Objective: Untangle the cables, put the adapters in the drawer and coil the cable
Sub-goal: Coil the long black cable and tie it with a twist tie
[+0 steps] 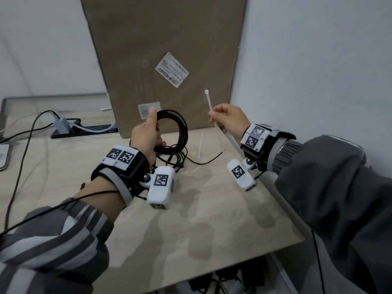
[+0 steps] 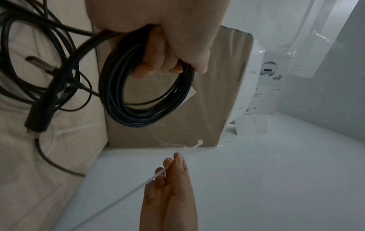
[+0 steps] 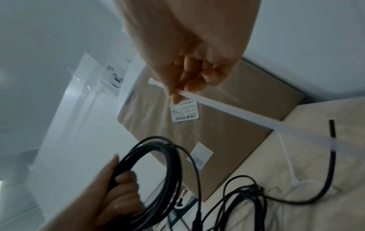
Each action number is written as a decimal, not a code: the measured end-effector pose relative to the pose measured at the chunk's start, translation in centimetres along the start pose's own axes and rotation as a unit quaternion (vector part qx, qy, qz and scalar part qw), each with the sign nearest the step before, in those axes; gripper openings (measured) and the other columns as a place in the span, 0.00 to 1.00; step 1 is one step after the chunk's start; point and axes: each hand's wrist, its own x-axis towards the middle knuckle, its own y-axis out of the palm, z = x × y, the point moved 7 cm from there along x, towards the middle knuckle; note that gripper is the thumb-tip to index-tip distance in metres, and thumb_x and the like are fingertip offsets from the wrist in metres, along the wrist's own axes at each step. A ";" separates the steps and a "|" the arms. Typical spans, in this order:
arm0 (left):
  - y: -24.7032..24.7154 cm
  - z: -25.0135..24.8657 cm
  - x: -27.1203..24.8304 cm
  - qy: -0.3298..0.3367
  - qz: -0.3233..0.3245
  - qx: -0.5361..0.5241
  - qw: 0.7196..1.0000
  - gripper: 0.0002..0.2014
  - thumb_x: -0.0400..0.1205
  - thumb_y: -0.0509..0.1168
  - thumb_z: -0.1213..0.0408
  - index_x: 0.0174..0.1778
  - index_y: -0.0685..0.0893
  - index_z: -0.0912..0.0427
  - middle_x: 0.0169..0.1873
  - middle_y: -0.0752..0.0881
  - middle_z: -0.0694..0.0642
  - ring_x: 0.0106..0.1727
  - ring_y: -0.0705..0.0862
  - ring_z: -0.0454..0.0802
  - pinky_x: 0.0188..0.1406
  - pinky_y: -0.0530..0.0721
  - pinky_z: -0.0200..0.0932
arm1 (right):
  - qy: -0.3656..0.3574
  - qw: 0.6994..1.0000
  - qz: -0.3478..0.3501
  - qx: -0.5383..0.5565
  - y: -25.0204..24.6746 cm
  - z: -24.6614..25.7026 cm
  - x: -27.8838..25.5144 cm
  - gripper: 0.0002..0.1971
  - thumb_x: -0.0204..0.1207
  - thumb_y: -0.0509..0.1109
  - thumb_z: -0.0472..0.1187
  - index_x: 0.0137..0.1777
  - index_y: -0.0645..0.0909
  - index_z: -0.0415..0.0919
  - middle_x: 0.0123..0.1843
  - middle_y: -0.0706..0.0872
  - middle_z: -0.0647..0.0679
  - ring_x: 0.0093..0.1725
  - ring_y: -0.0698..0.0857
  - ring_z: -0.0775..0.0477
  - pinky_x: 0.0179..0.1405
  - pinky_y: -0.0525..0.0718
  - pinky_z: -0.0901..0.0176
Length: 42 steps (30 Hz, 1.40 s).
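The left hand gripped the coiled black cable, raised above the table; the right hand pinched a white cable tie, head upward. Beneath the left hand lay loose tangled cables; between the hands, a second tie; beyond them stood a cardboard box.

Black coiled cable. White zip tie. Brown cardboard box with white barcoded label. Pale wood-grain counter. Black-and-white square-patterned markers on wrist bands. Grey, white-striped sleeves.
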 end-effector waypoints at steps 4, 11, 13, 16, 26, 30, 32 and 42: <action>0.4 -0.8 -2.7 -0.004 0.006 0.001 1.000 0.23 0.79 0.63 0.40 0.31 0.75 0.56 0.15 0.66 0.46 0.15 0.64 0.45 0.26 0.74 0.41 | -0.006 0.999 0.038 0.022 0.5 2.8 -4.0 0.04 0.81 0.68 0.37 0.43 0.79 0.43 0.34 0.85 0.46 0.25 0.75 0.57 0.22 0.69 0.69; 0.5 -1.5 -6.3 -0.019 0.014 0.003 1.000 0.22 0.77 0.67 0.41 0.32 0.76 0.57 0.21 0.68 0.49 0.17 0.66 0.46 0.29 0.76 0.43 | -0.078 0.993 -0.011 0.092 -0.5 8.3 -8.9 0.04 0.79 0.67 0.29 0.45 0.75 0.35 0.38 0.89 0.41 0.34 0.89 0.49 0.37 0.88 0.59; 0.1 -1.6 -7.1 -0.020 0.003 0.002 1.000 0.22 0.77 0.67 0.41 0.35 0.78 0.59 0.25 0.69 0.51 0.20 0.68 0.48 0.30 0.77 0.43 | -0.096 0.987 -0.066 0.109 -1.6 9.3 -10.0 0.03 0.80 0.67 0.30 0.46 0.74 0.34 0.40 0.90 0.40 0.37 0.91 0.47 0.39 0.88 0.59; -0.4 -1.9 -8.0 -0.010 -0.014 0.000 1.000 0.22 0.78 0.66 0.41 0.37 0.78 0.60 0.28 0.72 0.53 0.22 0.71 0.50 0.31 0.78 0.43 | -0.090 0.973 -0.152 0.150 -2.9 9.7 -11.3 0.04 0.81 0.66 0.33 0.45 0.73 0.37 0.42 0.90 0.39 0.40 0.92 0.46 0.42 0.89 0.58; 0.5 -3.1 -10.4 0.059 -0.010 -0.048 0.997 0.23 0.80 0.62 0.39 0.33 0.77 0.58 0.25 0.71 0.50 0.19 0.69 0.46 0.25 0.76 0.42 | 0.047 0.908 -0.219 0.355 0.5 5.9 -13.4 0.06 0.84 0.60 0.32 0.54 0.74 0.29 0.49 0.88 0.33 0.40 0.91 0.49 0.38 0.88 0.66; 0.7 -3.6 -10.5 0.043 0.005 -0.076 0.996 0.28 0.82 0.54 0.37 0.33 0.80 0.59 0.19 0.70 0.48 0.19 0.68 0.47 0.23 0.75 0.41 | 0.092 0.856 -0.211 0.462 2.3 5.0 -13.5 0.10 0.85 0.56 0.31 0.49 0.77 0.25 0.53 0.86 0.28 0.41 0.89 0.47 0.36 0.88 0.68; 0.7 -3.6 -10.3 0.023 0.024 -0.089 0.996 0.33 0.85 0.48 0.38 0.31 0.82 0.61 0.14 0.65 0.48 0.18 0.65 0.47 0.25 0.75 0.41 | 0.110 0.841 -0.179 0.498 3.2 4.7 -13.5 0.10 0.86 0.55 0.31 0.53 0.76 0.24 0.51 0.86 0.29 0.42 0.88 0.46 0.38 0.89 0.66; 1.0 -1.9 -9.0 -0.052 0.143 -0.074 0.986 0.26 0.88 0.46 0.54 0.43 0.83 0.68 0.13 0.58 0.47 0.15 0.56 0.45 0.23 0.72 0.39 | 0.155 0.817 -0.087 0.548 4.0 3.8 -12.9 0.12 0.87 0.53 0.32 0.45 0.75 0.28 0.37 0.89 0.34 0.41 0.90 0.44 0.40 0.90 0.61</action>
